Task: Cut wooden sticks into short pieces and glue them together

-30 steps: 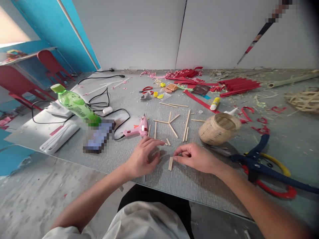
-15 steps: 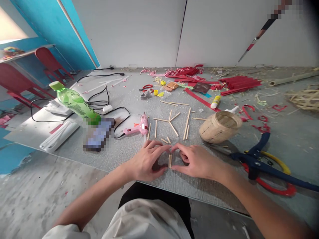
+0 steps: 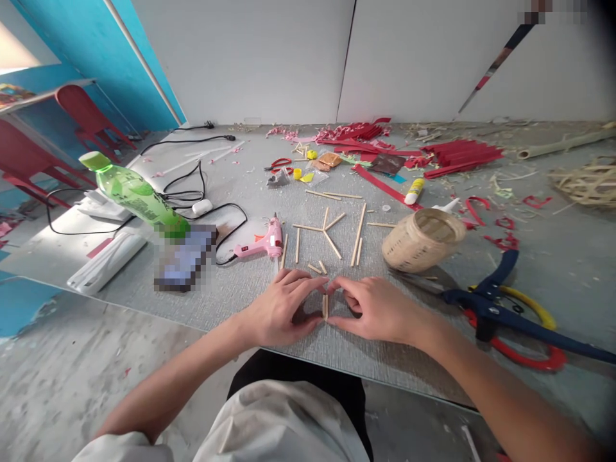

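Two short wooden sticks lie side by side near the table's front edge, between my hands. My left hand has thumb and index finger curved round their left side, the tips at the ends of the pair. From the right, my right hand mirrors this, its thumb and index finger at the same ends. Beyond them several sticks are laid out on the table, some meeting in a branching shape. A pink glue gun lies to the left of these sticks.
At left are a green bottle, a phone and a white power bank. A jar, blue-handled cutters and red-handled scissors lie at right. Red strips and scraps cover the back.
The view has shifted slightly, so the table and objects appear a little further left and up. Both hands keep the same pose around the two sticks.
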`<state>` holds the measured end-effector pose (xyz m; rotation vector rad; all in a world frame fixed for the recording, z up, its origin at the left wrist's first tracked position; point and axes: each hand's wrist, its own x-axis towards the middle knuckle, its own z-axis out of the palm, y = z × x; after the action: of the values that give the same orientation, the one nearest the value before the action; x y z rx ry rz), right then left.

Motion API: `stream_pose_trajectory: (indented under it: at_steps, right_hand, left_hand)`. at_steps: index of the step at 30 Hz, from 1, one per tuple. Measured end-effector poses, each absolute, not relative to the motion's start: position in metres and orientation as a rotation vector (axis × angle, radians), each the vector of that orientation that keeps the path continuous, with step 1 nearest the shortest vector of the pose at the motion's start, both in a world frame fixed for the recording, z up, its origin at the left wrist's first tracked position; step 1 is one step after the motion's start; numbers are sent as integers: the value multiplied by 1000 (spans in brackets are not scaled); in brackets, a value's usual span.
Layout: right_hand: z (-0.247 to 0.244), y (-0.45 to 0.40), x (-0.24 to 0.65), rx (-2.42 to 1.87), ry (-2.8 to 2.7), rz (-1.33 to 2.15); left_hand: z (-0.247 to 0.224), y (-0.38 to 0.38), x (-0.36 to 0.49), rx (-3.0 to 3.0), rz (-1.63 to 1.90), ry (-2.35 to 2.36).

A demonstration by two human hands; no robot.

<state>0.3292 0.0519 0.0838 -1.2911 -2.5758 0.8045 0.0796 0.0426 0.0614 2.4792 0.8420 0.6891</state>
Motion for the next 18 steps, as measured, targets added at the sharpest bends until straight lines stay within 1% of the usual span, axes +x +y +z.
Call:
stream_pose_trajectory:
  at_steps: [7,11,14,18]
  right_hand:
    - [82,53,331,-1208,-2589,798]
    - [82,51,330,-1143,-2573,796]
    - [80,49,329,-1060,-2559,775]
    - [73,47,327,-977,-2517,645]
  left_hand:
    - [63,42,79,2455,693,826]
    - [63,42,78,2337,774,772]
    - [61,42,78,2135,844,849]
    - [60,43,79,1632,798,1001]
